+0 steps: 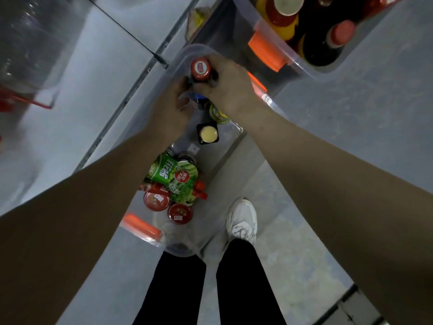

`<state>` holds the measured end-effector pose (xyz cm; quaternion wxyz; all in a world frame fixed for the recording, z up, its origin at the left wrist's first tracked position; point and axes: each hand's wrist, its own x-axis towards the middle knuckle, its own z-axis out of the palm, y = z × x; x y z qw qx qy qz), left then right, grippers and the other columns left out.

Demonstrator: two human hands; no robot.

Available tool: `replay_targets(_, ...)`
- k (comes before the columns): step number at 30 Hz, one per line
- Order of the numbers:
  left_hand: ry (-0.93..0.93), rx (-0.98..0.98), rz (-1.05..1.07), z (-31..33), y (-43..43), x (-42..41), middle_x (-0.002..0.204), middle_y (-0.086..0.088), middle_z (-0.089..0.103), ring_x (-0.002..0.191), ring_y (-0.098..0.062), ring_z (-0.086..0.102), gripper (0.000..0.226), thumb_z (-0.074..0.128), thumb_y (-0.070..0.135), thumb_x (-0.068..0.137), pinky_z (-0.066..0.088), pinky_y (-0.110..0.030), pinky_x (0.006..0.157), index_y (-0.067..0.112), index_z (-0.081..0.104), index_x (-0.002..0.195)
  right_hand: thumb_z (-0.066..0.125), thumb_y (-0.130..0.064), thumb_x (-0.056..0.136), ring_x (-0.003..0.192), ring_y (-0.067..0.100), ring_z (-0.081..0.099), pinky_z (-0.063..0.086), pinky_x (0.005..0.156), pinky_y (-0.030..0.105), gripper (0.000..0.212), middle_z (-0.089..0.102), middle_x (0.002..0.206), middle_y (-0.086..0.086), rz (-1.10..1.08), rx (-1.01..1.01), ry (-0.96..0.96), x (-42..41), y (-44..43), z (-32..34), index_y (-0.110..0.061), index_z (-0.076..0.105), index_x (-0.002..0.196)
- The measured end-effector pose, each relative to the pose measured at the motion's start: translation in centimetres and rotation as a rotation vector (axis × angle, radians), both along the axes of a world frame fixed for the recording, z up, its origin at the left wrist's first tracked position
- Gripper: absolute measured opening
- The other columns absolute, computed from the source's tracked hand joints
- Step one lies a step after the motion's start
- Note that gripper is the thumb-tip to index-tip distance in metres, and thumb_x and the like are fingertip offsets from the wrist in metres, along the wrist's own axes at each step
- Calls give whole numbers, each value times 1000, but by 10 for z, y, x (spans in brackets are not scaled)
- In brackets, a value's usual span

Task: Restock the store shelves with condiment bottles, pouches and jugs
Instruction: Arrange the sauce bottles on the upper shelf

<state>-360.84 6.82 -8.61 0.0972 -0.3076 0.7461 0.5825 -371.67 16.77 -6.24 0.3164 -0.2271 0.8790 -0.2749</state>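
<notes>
clear plastic bin point(236, 137), glossy red bottle cap point(200, 68) — shiny green pouch point(185, 181)

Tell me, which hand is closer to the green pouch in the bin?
Left. The left hand is beyond the green pouch; the right hand is farther off, gripping the red-capped bottle.

a dark red-capped bottle point(200, 68) stands upright, its neck gripped by the right hand point(230, 87), cap showing above the fingers.

- A white sneaker point(242, 220) stood on the grey floor point(363, 125).
- Black trouser legs point(246, 289) filled the bottom.
- A red-edged clear container point(28, 50) sat far left.
</notes>
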Motion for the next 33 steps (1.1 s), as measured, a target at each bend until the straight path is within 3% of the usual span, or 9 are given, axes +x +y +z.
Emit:
replay_targets(3, 20, 28, -23, -3, 0, 2, 124, 7, 54, 111, 7, 51, 47, 44, -12, 95, 45, -19, 97, 19, 48, 130, 74, -27, 88, 124, 20, 58, 41, 101, 25, 51, 65, 133, 2, -17, -25, 23, 2, -1, -8, -17, 59, 136)
replay_targets(8, -10, 74, -41, 8, 0, 16, 128, 19, 48, 114, 19, 45, 58, 44, -14, 94, 38, -4, 96, 37, 44, 123, 70, -25, 93, 119, 27, 61, 40, 95, 27, 47, 68, 128, 8, 45, -21, 52, 15, 10, -3, -11, 58, 136)
replay_targets(12, -7, 89, -25, 31, -2, 21, 137, 13, 45, 122, 8, 47, 59, 46, -15, 94, 39, -6, 98, 21, 41, 141, 75, -20, 90, 109, 27, 65, 46, 93, 29, 42, 71, 117, 12, -48, -173, -34, 22, 21, 29, -4, 64, 126)
replay_targets(16, 1, 79, -52, 70, 0, 23, 148, -2, 44, 137, -16, 45, 61, 54, -10, 94, 36, -32, 115, 6, 35, 150, 78, -20, 87, 98, 23, 68, 52, 88, 37, 38, 73, 105, 7, -168, -276, -103, 24, 33, 74, -5, 66, 120)
replay_targets(19, 10, 48, -95, 108, 6, 23, 151, -8, 45, 140, -19, 43, 66, 61, -7, 91, 31, -43, 119, 7, 35, 150, 77, -21, 87, 97, 26, 68, 53, 88, 49, 34, 73, 100, 9, -219, -327, -146, 20, 38, 117, -5, 66, 114)
replay_targets(21, 20, 45, -81, 138, 11, 23, 148, -5, 48, 138, -17, 44, 66, 68, -1, 89, 34, -36, 116, 17, 40, 146, 75, -25, 88, 96, 28, 68, 53, 86, 52, 30, 72, 97, 10, -236, -344, -157, 18, 41, 152, -6, 66, 110)
replay_targets(25, 27, 63, -61, 206, 26, 29, 137, 8, 53, 133, -14, 49, 68, 69, 0, 88, 37, -5, 95, 30, 39, 141, 71, -33, 87, 99, 27, 68, 53, 89, 53, 37, 73, 100, 11, -312, -407, -158, 13, 47, 234, -7, 68, 113)
replay_targets(29, 55, 127, -41, 284, 39, 33, 131, 8, 58, 125, -8, 54, 65, 69, 7, 82, 41, -26, 105, 34, 43, 135, 69, -28, 89, 95, 31, 67, 51, 91, 57, 30, 72, 100, 20, -360, -477, -208, 4, 58, 318, -6, 69, 109)
replay_targets(33, 32, 193, -21, 371, 47, 45, 118, 14, 62, 103, 12, 61, 67, 65, -17, 83, 45, -7, 89, 30, 49, 128, 63, -9, 98, 92, 6, 66, 55, 87, 27, 15, 72, 97, -2, -393, -647, -313, 6, 71, 401, -7, 62, 113)
